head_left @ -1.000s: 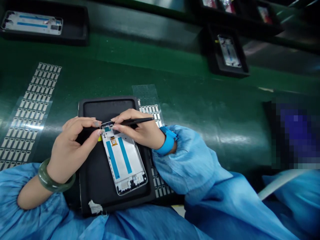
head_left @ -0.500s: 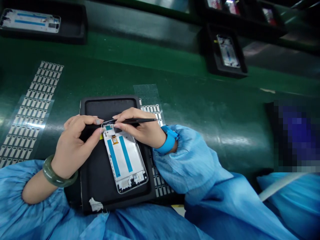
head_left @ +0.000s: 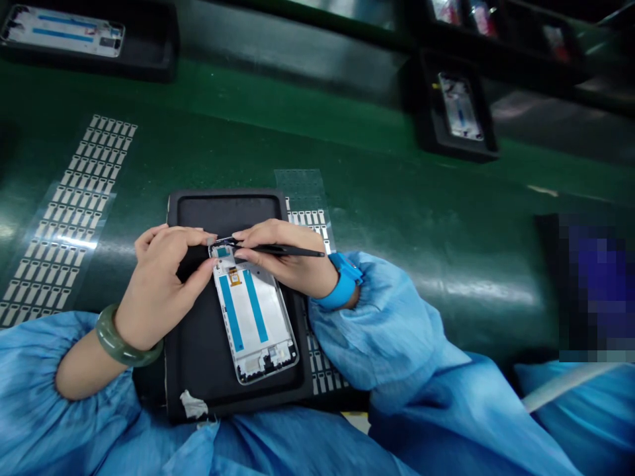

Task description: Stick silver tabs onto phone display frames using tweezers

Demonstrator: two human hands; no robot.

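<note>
A phone frame [head_left: 256, 311], silver with two blue strips and a small orange flex cable [head_left: 235, 276], lies tilted in a black tray [head_left: 198, 363]. My left hand [head_left: 166, 284] grips its upper left corner between thumb and fingers. In my right hand [head_left: 292, 258] is a pair of slim black tweezers [head_left: 292, 250], pinched between thumb and fingers. Their working end is at the top edge of the phone frame, where my fingers partly hide it. A scrap of white tape [head_left: 193, 404] sticks to the tray's lower left edge.
Sheets of small pale stickers lie left [head_left: 74, 211] and behind the tray [head_left: 310, 218] on the green bench [head_left: 397, 211]. Further black trays with phone frames stand at the far left [head_left: 149, 46] and far right [head_left: 421, 125]. A blurred-out dark area [head_left: 595, 284] is at right.
The view has shifted slightly, moving the tray and both hands rightward in the picture. The tweezers' rear end has dipped a little. A yellow bit by my left thumb no longer shows.
</note>
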